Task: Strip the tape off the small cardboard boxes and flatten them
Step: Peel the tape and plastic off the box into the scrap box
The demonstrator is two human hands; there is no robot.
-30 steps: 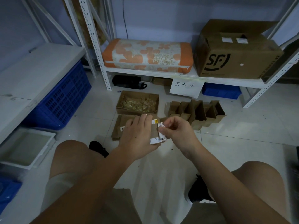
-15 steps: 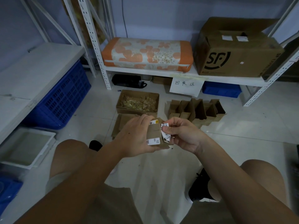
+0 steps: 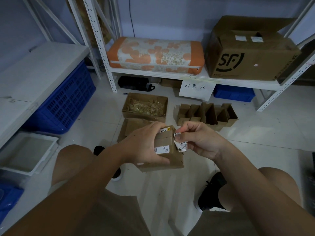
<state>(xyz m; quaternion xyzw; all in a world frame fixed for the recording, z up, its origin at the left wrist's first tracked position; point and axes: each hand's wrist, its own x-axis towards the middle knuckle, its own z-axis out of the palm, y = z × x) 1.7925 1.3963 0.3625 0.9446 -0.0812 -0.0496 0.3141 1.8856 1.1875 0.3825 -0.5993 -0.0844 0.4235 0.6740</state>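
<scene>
Frame centre: left hand [image 3: 144,147] is gripping the small cardboard box [image 3: 167,156] w/ fingers curled over its top, bracing it vs. the pull; right hand [image 3: 199,142] is pinching a crumpled label strip [image 3: 181,145] at the box's right edge, peeling it away; vs. earlier frame, box is sitting lower, more strip is hanging free.
</scene>
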